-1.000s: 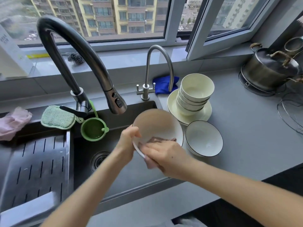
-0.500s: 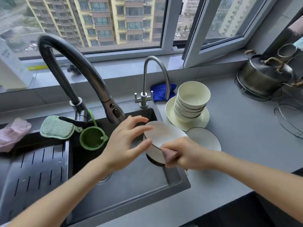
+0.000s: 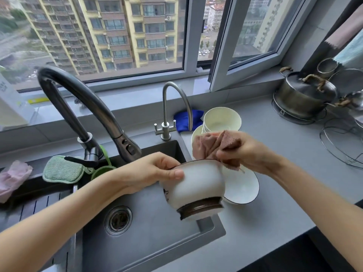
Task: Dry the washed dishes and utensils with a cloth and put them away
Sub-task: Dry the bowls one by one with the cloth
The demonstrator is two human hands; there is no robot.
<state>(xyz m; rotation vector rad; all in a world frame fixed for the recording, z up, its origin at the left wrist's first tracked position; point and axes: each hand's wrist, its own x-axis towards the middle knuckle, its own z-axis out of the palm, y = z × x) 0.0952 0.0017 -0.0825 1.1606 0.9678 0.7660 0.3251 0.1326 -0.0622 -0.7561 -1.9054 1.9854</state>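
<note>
Gripping the white glazed bowl with the dark unglazed foot by its rim, my left hand tips it over the dark sink, mouth facing away, foot toward me. My right hand clutches the bunched pink cloth right at the far rim, nearer the mouth. Beyond, on the grey desk, sit a black-rimmed white bowl and stacked cream bowls.

The grey worktop carries a black-rimmed bowl, a stack of cream bowls on a plate, a blue cloth, a lidded pot on what looks like a wire trivet, and a green sponge.
</note>
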